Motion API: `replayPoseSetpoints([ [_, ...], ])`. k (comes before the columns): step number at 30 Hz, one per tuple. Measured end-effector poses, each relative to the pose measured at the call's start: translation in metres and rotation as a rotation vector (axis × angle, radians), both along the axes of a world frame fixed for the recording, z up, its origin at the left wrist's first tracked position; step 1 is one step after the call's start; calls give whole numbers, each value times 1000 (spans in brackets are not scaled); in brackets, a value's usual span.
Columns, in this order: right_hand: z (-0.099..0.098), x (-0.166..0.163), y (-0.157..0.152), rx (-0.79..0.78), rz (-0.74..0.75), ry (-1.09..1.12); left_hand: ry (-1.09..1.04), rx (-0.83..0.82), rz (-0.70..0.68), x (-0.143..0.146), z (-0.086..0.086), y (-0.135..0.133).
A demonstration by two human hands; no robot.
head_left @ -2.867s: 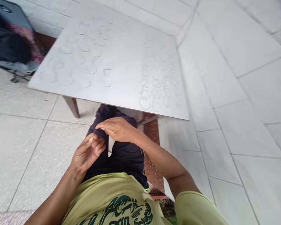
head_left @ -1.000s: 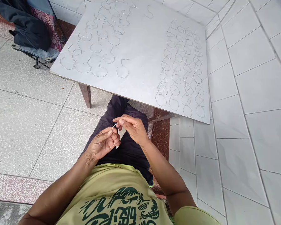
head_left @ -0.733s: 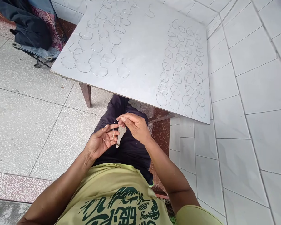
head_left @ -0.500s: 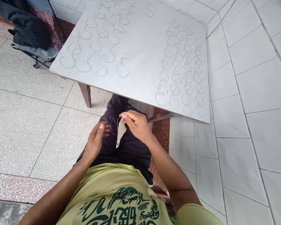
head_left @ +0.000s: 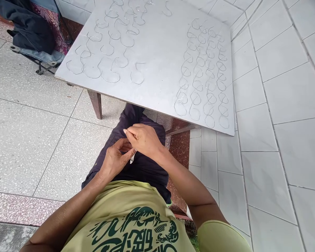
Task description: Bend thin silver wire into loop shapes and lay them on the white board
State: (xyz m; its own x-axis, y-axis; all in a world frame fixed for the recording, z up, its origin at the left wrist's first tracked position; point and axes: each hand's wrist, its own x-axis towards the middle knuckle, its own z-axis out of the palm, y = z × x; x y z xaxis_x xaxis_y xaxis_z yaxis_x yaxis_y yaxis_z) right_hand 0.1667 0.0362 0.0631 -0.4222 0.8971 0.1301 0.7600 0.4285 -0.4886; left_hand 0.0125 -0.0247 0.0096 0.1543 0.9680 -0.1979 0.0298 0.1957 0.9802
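Above my lap, my two hands meet in front of the table's near edge. My right hand [head_left: 146, 140] is closed in a pinch, its back turned up and its fingers curled out of sight. Just below it, my left hand [head_left: 114, 158] has thumb and fingertips drawn together against the right hand's underside. The thin bent wire between them is now hidden by the fingers. Similar curved wire pieces lie on the white tabletop [head_left: 160, 66]: loose open S-shapes [head_left: 138, 83] at the left and tighter looped ones in rows [head_left: 183, 115] at the right.
A wooden table leg [head_left: 95, 105] stands under the near edge. At the far left is a folding chair [head_left: 46, 60] with dark cloth [head_left: 33, 33] on it. White wall tiles [head_left: 259, 133] rise close along the right side. Speckled floor tiles [head_left: 36, 140] spread at the left.
My left hand has moved right and up to meet my right hand, its fingers closing. My right hand has shifted slightly left and turned over, and the wire has gone from sight behind the fingers.
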Motion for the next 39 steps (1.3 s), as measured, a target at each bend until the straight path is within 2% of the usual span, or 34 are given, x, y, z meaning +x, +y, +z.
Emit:
replayPoseSetpoints([
  [3, -2, -11, -6, 49, 30, -56, -104, -50, 17, 3, -3, 4],
  [8, -9, -26, -14, 130, 91, -127, -37, -80, 89, 3, 1, 7],
  [12, -13, -30, -16, 120, 59, -127, -144, -112, 162, 2, -1, 4],
  [17, -7, -25, -15, 69, 155, 22, -214, -109, 177, -8, -12, 5],
  [20, -4, -13, -12, 3, 188, 181, -344, -111, 136, -17, -12, 10],
  [22, -6, -3, -10, -52, 90, 282, -412, -126, 93, -23, -10, 13],
  [24, -13, 6, -9, -180, -70, 367, -408, -127, 62, -27, -7, 16],
  [26, -24, 10, -11, -439, -180, 474, -365, -99, 60, -30, -5, 18],
  [28, -36, 8, -16, -757, -211, 657, -313, -53, 70, -31, -4, 20],
  [30, -45, 0, -22, -944, -243, 909, -277, -12, 93, -31, -2, 22],
  [32, -50, -8, -28, -935, -325, 1136, -262, 6, 140, -32, -1, 24],
  [34, -51, -15, -32, -835, -416, 1265, -281, -12, 187, -32, 0, 25],
  [36, -50, -19, -34, -758, -453, 1305, -336, -55, 215, -33, 1, 26],
  [39, -49, -23, -36, -679, -428, 1301, -453, -112, 254, -33, 1, 28],
])
